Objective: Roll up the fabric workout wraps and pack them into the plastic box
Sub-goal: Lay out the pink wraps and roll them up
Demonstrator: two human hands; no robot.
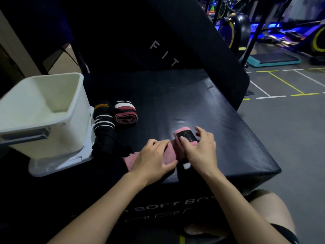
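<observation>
A pink fabric wrap (171,152) with a black patch lies on the black soft box (202,103). My left hand (152,160) presses flat on its near part. My right hand (200,148) grips its far, thicker end, thumb on the black patch. A red wrap with black and white stripes (125,113) sits rolled up farther left. Beside it lies a black wrap with white and orange stripes (102,120), its loose end trailing toward me. The white plastic box (42,113) stands open at the left on its lid (58,164).
A tall black pad printed "FIT" (163,53) leans behind the soft box. Exercise bikes (233,27) and a step platform (272,59) stand at the back right on a grey floor with painted lines. My knee (269,206) shows at the lower right.
</observation>
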